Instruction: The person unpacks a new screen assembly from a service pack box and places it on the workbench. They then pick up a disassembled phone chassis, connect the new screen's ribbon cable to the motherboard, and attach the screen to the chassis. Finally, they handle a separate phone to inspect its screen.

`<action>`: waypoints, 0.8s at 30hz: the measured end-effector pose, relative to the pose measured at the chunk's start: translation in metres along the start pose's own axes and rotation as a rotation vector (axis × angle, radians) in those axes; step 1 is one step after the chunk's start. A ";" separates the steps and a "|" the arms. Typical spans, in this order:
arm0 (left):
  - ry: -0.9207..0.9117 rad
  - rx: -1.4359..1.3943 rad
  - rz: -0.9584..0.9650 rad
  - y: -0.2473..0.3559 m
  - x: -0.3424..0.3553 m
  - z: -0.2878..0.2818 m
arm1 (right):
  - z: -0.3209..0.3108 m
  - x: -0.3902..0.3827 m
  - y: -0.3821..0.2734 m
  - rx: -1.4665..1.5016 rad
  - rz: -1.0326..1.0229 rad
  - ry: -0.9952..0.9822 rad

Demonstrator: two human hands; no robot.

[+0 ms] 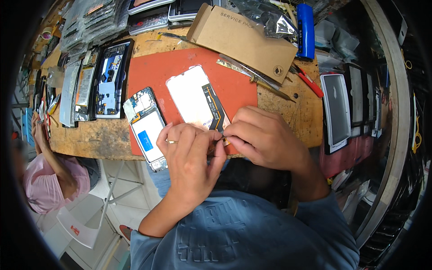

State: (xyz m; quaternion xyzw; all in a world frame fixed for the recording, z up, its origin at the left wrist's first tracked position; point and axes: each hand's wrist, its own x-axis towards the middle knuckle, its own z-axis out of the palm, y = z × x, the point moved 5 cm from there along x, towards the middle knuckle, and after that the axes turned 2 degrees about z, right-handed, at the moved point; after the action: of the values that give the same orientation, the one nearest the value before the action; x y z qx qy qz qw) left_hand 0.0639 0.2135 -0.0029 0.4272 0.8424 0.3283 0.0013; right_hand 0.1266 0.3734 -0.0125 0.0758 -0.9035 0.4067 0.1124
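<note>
A phone screen (184, 92) lies on a red-orange mat (153, 63), its white back side up. A black flex cable (215, 108) with an orange line runs down that back. At the cable's lower end, my left hand (189, 150) and my right hand (261, 135) meet, thumbs and fingers pinched on it. A small gold-coloured bit shows just under the fingertips; its exact shape is hidden. Left of the screen, an opened phone body (146, 128) with bare circuit boards and a blue sticker overhangs the near table edge, close beside my left hand.
Opened phones (110, 78) and bagged parts (92, 22) crowd the left. A cardboard box (245, 38), a pointed tool (274, 88), red-handled pliers (308, 80) and a blue tube (305, 31) lie behind. White-framed trays (335, 110) stand right. Another person (54, 175) sits at left.
</note>
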 end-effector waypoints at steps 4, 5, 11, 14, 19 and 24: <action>0.000 0.002 -0.018 0.000 0.000 -0.001 | 0.000 0.001 0.000 -0.010 -0.003 -0.006; -0.001 0.004 -0.013 -0.001 0.000 -0.001 | 0.001 0.000 0.001 -0.013 -0.004 -0.008; 0.001 0.039 0.003 0.001 0.000 -0.003 | 0.001 0.003 -0.003 -0.042 -0.031 -0.018; 0.012 0.058 0.022 0.002 0.000 -0.002 | 0.000 0.005 -0.004 -0.053 -0.037 -0.030; 0.011 0.067 0.031 0.002 0.001 -0.001 | 0.002 0.005 0.000 -0.047 -0.029 -0.019; 0.009 0.014 0.013 -0.002 0.000 -0.001 | 0.002 0.006 0.000 -0.015 -0.011 -0.024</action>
State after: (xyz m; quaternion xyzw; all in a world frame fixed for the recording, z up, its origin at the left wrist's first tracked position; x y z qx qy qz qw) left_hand 0.0627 0.2121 -0.0032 0.4310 0.8420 0.3244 -0.0076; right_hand 0.1202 0.3717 -0.0118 0.0848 -0.9074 0.3982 0.1045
